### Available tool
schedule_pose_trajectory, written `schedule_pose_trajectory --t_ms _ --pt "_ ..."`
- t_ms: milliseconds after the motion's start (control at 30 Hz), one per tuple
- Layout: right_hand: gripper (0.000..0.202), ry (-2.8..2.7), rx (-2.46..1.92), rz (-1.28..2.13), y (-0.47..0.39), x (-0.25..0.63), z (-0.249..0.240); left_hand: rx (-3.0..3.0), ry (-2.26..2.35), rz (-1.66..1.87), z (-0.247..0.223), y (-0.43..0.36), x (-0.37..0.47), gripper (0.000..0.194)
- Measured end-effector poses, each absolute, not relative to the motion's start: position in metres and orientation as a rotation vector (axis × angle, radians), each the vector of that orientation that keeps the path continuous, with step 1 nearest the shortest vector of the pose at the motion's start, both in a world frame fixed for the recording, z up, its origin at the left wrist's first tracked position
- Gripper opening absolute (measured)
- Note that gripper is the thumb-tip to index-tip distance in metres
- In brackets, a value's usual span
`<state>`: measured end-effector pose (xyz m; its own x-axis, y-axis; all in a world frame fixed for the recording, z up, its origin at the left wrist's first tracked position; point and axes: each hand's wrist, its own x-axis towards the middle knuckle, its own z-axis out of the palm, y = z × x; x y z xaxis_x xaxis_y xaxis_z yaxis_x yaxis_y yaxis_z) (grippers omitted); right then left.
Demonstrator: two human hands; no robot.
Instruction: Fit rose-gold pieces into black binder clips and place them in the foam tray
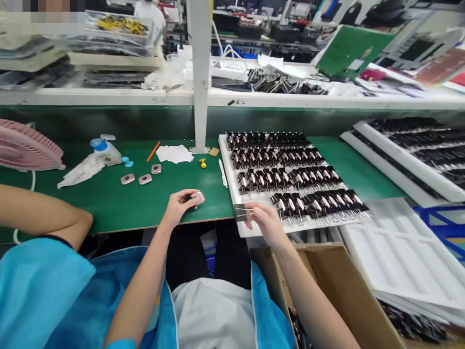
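My left hand pinches a small pink watch case above the front edge of the green mat. My right hand is closed on a black binder clip by its wire handle, over the near left corner of a white foam tray. Rows of black binder clips stand in this tray, with pink pieces between their jaws. Left of my left hand, three more pink watch cases lie on the green mat. The two hands are apart.
A co-worker's arm rests at the left near a pink fan. A bottle, white paper and a white pen lie behind. A post supports the shelf. Another clip tray and a cardboard box are right.
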<state>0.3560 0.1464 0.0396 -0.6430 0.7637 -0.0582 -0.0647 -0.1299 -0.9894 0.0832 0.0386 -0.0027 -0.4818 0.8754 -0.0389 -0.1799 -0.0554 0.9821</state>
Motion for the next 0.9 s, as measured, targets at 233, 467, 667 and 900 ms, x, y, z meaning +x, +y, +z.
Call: schedule_pose_trajectory --t_ms 233,467,667,900 --pt "0.047 -1.926 -0.761 1.639 0.156 0.276 0.024 0.813 1.327 1.622 -0.008 0.035 0.079 0.040" --pt "0.039 -2.179 -0.667 1.417 0.157 0.278 0.022 0.900 1.265 1.518 -0.008 0.032 0.077 0.040" --pt "0.036 -2.242 -0.652 1.343 0.154 0.277 0.021 0.917 1.295 1.451 -0.006 0.032 0.078 0.039" --pt "0.037 -2.245 -0.714 1.376 0.154 0.277 0.022 0.916 1.321 1.441 -0.006 0.032 0.077 0.041"
